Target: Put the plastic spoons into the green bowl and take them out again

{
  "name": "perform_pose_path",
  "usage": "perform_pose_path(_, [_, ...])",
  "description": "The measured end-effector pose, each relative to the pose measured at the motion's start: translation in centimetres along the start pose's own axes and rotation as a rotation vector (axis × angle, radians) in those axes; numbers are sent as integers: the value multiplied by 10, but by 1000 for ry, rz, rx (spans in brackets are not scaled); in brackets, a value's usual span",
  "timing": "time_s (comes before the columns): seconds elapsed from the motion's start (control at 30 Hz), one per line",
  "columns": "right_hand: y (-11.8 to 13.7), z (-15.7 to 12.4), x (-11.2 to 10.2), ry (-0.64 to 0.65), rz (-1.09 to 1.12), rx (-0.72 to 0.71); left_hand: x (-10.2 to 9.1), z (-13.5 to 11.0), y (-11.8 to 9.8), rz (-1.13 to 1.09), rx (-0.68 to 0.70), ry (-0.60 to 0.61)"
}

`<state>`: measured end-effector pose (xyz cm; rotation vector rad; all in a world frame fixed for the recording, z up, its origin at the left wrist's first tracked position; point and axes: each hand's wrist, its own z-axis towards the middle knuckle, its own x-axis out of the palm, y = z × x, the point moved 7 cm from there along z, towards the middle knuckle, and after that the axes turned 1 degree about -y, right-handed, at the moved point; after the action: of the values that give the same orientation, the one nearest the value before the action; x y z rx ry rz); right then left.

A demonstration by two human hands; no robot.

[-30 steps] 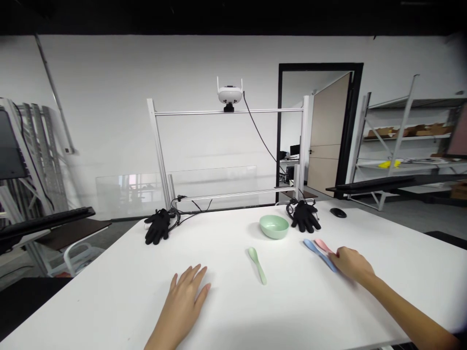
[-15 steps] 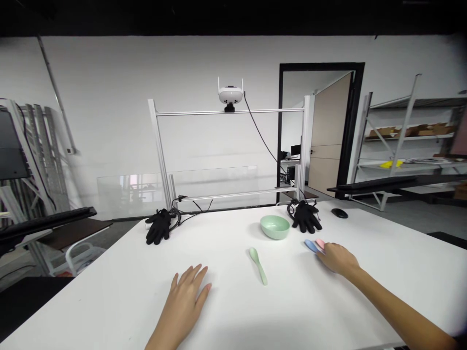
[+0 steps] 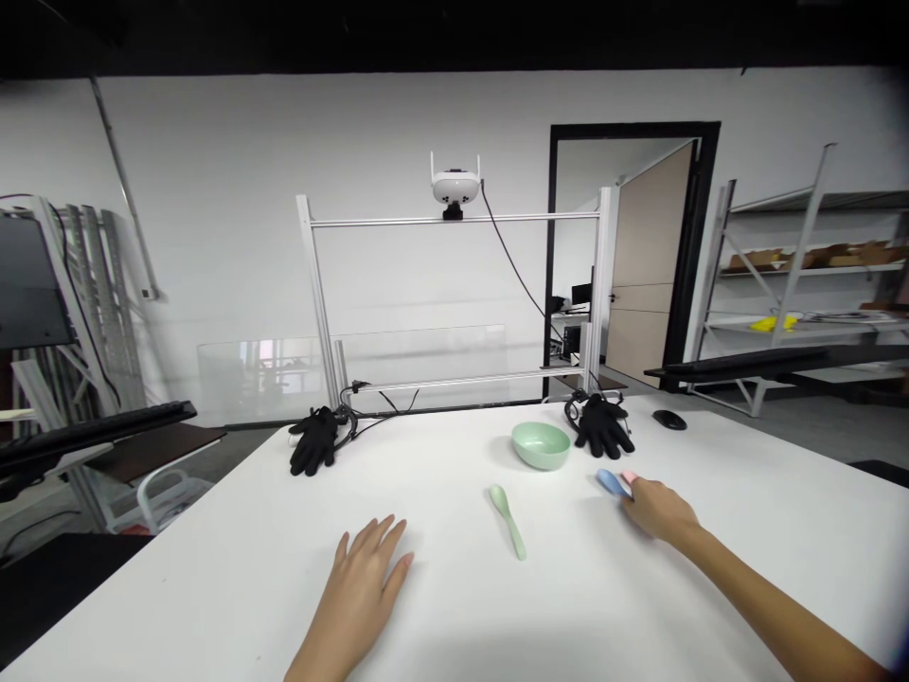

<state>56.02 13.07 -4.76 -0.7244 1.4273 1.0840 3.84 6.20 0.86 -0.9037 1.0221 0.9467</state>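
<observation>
As before, right hand (image 3: 657,507) over spoons (image 3: 611,483)

Bright, even light, faint soft shadows on the white table (image 3: 213,587), curved wide-angle edges

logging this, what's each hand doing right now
Left hand: open, flat on the table, empty.
Right hand: over the blue spoon, grip cannot be told.

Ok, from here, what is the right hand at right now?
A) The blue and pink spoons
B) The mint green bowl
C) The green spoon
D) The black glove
A. The right hand covers most of the blue spoon and the pink spoon, with only their ends showing beyond it; the green spoon lies apart.
</observation>
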Motion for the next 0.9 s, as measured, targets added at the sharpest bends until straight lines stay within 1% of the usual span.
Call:
perform_pose_path(0.13, [20,-14,-5,0,-8,-21,0,0,-2,-17,9,-5])
perform_pose_path(0.23, [42,-25,-7,-1,4,-91,-1,0,-2,-22,16,-12])
perform_pose_path(0.3, [55,-31,-7,23,16,-120,-1,0,-2,-16,14,-7])
perform_pose_path(0.47, [77,-40,-2,47,23,-119,-3,0,-2,-10,14,-10])
perform_pose_path(0.63, [88,-45,5,54,-2,-138,-3,-1,0,8,-2,1])
perform_pose_path(0.9, [89,-46,9,51,-48,-134,0,0,2,10,3,9])
